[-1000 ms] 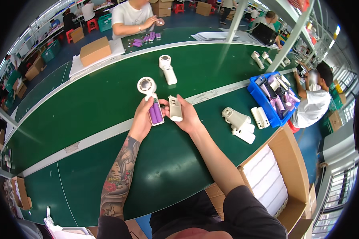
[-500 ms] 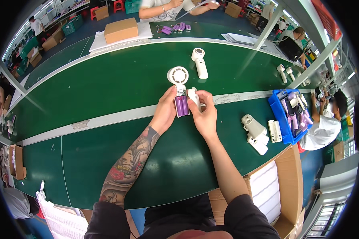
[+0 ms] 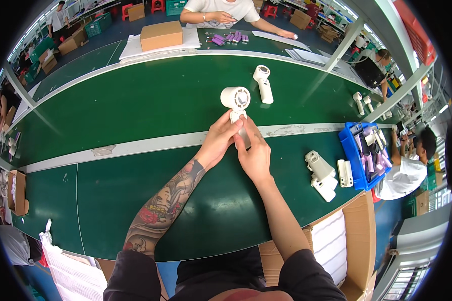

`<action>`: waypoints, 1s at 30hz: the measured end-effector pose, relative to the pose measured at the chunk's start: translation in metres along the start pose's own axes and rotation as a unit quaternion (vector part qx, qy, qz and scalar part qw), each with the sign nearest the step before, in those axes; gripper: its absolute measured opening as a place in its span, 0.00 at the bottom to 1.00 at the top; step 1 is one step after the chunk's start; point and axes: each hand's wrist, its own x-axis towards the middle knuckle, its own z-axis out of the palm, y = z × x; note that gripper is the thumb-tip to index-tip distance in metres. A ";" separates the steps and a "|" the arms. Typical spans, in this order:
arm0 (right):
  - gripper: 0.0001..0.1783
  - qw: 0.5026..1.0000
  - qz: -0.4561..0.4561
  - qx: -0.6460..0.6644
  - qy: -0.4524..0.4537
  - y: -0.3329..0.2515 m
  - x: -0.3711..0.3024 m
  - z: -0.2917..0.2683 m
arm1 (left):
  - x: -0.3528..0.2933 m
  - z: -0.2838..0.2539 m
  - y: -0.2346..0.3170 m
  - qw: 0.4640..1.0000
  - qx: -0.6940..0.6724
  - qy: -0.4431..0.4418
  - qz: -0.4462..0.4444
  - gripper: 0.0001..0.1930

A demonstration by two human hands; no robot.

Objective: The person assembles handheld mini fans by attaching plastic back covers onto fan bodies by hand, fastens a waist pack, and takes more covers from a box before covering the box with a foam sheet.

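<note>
left hand (image 3: 217,143) and right hand (image 3: 256,158) clasping the white handheld fan (image 3: 230,98), centre, above the pale strip (image 3: 150,146) — handle looking closed up, fingers hiding whether it's fully seated — and a loose handle shell (image 3: 345,173) lying right, unfitted, beside the blue bin (image 3: 348,150).

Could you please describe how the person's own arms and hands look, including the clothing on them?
The left sleeve and right sleeve are short and near-black. The left forearm has a large tattoo with dark shading and a red flower; the right forearm shows none. The left hand and right hand are gloveless.
</note>
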 end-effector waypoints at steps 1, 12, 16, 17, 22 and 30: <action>0.23 0.999 -0.030 -0.019 0.005 0.002 -0.001 0.002 | 0.000 0.001 0.002 1.000 0.021 0.000 0.011 0.24; 0.30 0.981 0.116 0.156 -0.016 0.019 -0.004 0.017 | 0.007 -0.015 0.003 0.986 0.163 -0.028 0.029 0.29; 0.30 0.980 0.133 0.112 -0.102 0.017 -0.002 0.005 | 0.008 -0.020 -0.009 0.937 0.312 -0.056 0.146 0.30; 0.30 0.977 0.136 0.098 -0.132 0.017 -0.004 0.004 | 0.008 -0.022 -0.011 0.912 0.359 -0.064 0.186 0.31; 0.28 0.986 0.036 0.141 -0.077 0.023 -0.009 0.005 | 0.007 -0.016 -0.004 0.968 0.230 -0.077 0.058 0.28; 0.26 0.989 0.065 0.096 -0.091 0.023 -0.008 0.005 | 0.007 -0.012 -0.007 0.955 0.279 -0.054 0.086 0.21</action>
